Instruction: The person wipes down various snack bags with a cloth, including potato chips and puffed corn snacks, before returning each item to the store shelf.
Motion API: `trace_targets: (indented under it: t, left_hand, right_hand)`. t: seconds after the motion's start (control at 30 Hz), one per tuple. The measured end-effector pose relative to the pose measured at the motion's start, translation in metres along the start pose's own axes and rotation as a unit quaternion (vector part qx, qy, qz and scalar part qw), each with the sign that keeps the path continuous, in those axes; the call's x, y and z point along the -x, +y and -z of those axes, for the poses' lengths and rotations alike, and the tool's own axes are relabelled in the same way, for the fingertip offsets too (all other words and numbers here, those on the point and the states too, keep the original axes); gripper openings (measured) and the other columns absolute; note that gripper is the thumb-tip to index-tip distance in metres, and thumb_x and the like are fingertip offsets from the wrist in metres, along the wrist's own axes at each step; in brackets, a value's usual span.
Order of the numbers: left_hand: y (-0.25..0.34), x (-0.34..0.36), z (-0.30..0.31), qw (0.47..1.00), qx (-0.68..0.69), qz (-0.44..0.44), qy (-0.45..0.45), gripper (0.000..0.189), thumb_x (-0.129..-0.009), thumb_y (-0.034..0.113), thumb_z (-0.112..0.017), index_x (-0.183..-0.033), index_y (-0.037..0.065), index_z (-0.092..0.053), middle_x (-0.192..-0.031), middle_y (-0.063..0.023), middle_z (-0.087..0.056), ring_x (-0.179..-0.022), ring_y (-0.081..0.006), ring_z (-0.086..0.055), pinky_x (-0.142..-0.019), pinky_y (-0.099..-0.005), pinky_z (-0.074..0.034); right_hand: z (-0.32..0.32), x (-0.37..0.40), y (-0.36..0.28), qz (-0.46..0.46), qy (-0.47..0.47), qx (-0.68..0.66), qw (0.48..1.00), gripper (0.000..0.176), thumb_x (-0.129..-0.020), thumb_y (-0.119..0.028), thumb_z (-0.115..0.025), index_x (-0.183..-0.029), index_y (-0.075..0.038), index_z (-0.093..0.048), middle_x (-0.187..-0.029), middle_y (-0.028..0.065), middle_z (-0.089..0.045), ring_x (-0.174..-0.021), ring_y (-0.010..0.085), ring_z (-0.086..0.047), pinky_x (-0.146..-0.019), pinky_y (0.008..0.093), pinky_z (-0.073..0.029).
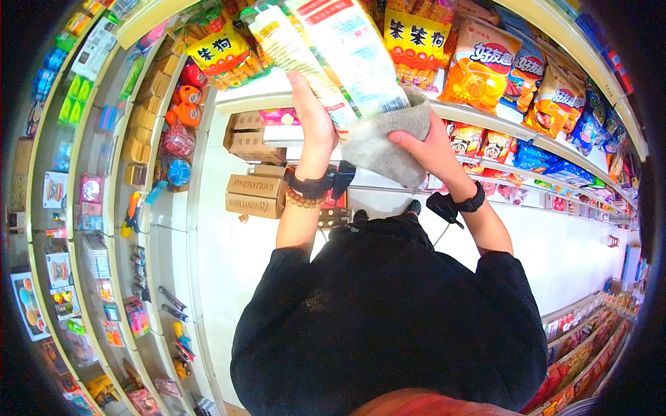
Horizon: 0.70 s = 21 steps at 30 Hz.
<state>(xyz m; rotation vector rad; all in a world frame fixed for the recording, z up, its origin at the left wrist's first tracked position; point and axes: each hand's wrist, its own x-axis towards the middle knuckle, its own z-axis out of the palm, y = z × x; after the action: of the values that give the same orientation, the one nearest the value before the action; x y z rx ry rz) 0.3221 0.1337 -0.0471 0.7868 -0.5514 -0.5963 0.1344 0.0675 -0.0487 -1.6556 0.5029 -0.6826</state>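
Both hands are raised in front of a snack shelf. My left hand (316, 118) is closed around the left side of a white, green and red printed package (347, 52), which is tilted, with its top cut off by the frame. Its exact contents cannot be made out. A grey cloth (392, 142) is wrapped against the package's lower end. Gripping that cloth is my right hand (429, 142), thumb on top and the other fingers mostly hidden behind it. Yellow-labelled snack bags (216, 54) stand on the shelf just behind the package.
Orange chip bags (480, 66) line the upper shelf at right, above more snack packs (496, 147). Cardboard boxes (253, 195) are stacked on the floor at left. Toy balls (179, 172) and small goods fill the left shelves, and red packs (576, 378) sit in racks at lower right.
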Motion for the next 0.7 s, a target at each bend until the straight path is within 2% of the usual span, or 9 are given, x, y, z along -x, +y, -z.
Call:
trace_targets:
  t: [0.07, 0.17, 0.27, 0.37, 0.4, 0.5, 0.57, 0.6, 0.7]
  left_hand:
    - [-0.006, -0.005, 0.006, 1.000, 0.026, -0.003, 0.002, 0.071, -0.099, 0.058, -0.030, -0.144, 0.003, -0.032, -0.140, -0.0098, -0.046, -0.124, -0.0230, -0.049, -0.105, -0.0352, -0.037]
    - [-0.004, 0.003, -0.002, 1.000, -0.004, -0.014, 0.016, 0.070, -0.099, 0.057, -0.030, -0.142, 0.002, -0.035, -0.138, -0.0106, -0.048, -0.123, -0.0223, -0.050, -0.103, -0.0347, -0.039]
    - [-0.007, 0.009, 0.007, 0.994, -0.101, 0.018, -0.034, 0.069, -0.100, 0.056, -0.030, -0.140, 0.000, -0.038, -0.134, -0.0118, -0.052, -0.119, -0.0216, -0.053, -0.100, -0.0339, -0.042]
    - [-0.005, 0.015, -0.001, 0.993, -0.113, -0.009, -0.031, 0.065, -0.101, 0.053, -0.031, -0.119, -0.005, -0.055, -0.109, -0.0118, -0.064, -0.097, -0.0170, -0.061, -0.085, -0.0295, -0.048]
    - [-0.007, 0.015, 0.003, 0.996, -0.073, 0.016, -0.056, 0.065, -0.101, 0.053, -0.032, -0.118, -0.005, -0.055, -0.109, -0.0120, -0.064, -0.096, -0.0172, -0.061, -0.085, -0.0292, -0.048]
    - [-0.013, 0.015, 0.015, 0.983, -0.062, 0.078, -0.152, 0.067, -0.101, 0.054, -0.030, -0.133, -0.002, -0.046, -0.122, -0.0131, -0.059, -0.105, -0.0205, -0.060, -0.093, -0.0339, -0.047]
    - [-0.012, 0.025, 0.008, 0.979, -0.113, 0.051, -0.160, 0.066, -0.101, 0.053, -0.030, -0.130, -0.003, -0.048, -0.119, -0.0130, -0.061, -0.103, -0.0192, -0.060, -0.091, -0.0331, -0.047]
    - [-0.009, 0.029, 0.005, 0.976, -0.139, 0.035, -0.163, 0.065, -0.102, 0.052, -0.029, -0.129, -0.003, -0.049, -0.118, -0.0129, -0.061, -0.102, -0.0186, -0.060, -0.090, -0.0326, -0.047]
    - [-0.004, 0.032, 0.011, 0.964, -0.173, 0.036, -0.197, 0.061, -0.102, 0.049, -0.030, -0.123, -0.004, -0.053, -0.113, -0.0108, -0.063, -0.101, -0.0159, -0.058, -0.089, -0.0301, -0.045]
  right_hand:
    - [-0.001, 0.004, -0.003, -0.007, -0.003, -0.023, 1.000, 0.073, -0.078, -0.018, -0.078, -0.138, 0.000, -0.040, -0.121, 0.0088, -0.059, -0.109, 0.0153, -0.057, -0.094, 0.0317, -0.046]
    - [0.003, 0.001, 0.002, 0.019, -0.001, 0.020, 1.000, 0.074, -0.079, -0.017, -0.077, -0.141, 0.000, -0.038, -0.124, 0.0092, -0.059, -0.111, 0.0153, -0.057, -0.095, 0.0317, -0.045]
    - [0.002, -0.005, -0.002, 0.016, 0.004, 0.004, 1.000, 0.076, -0.079, -0.016, -0.077, -0.142, 0.000, -0.036, -0.124, 0.0093, -0.058, -0.112, 0.0151, -0.056, -0.096, 0.0314, -0.045]
    - [0.006, -0.011, -0.007, 0.060, -0.025, 0.004, 0.998, 0.076, -0.080, -0.015, -0.076, -0.142, 0.001, -0.035, -0.124, 0.0095, -0.058, -0.112, 0.0156, -0.056, -0.096, 0.0315, -0.045]
    - [0.006, -0.013, -0.008, 0.070, -0.018, -0.002, 0.997, 0.075, -0.080, -0.015, -0.075, -0.142, 0.001, -0.036, -0.124, 0.0095, -0.058, -0.111, 0.0157, -0.056, -0.096, 0.0316, -0.045]
    - [0.008, -0.022, -0.013, 0.094, 0.017, -0.018, 0.995, 0.071, -0.082, -0.018, -0.074, -0.140, 0.001, -0.038, -0.121, 0.0094, -0.060, -0.109, 0.0158, -0.057, -0.094, 0.0321, -0.046]
    - [0.011, -0.033, -0.023, 0.105, 0.051, -0.028, 0.993, 0.066, -0.083, -0.020, -0.072, -0.137, 0.000, -0.041, -0.119, 0.0091, -0.061, -0.106, 0.0158, -0.058, -0.092, 0.0325, -0.047]
    - [0.013, -0.039, -0.025, 0.128, 0.067, -0.011, 0.989, 0.057, -0.084, -0.024, -0.071, -0.129, 0.000, -0.049, -0.113, 0.0085, -0.063, -0.101, 0.0152, -0.060, -0.089, 0.0323, -0.048]
    - [0.021, -0.050, -0.030, 0.115, 0.108, 0.015, 0.987, 0.049, -0.085, -0.028, -0.071, -0.121, 0.001, -0.055, -0.108, 0.0078, -0.065, -0.098, 0.0150, -0.061, -0.088, 0.0316, -0.048]
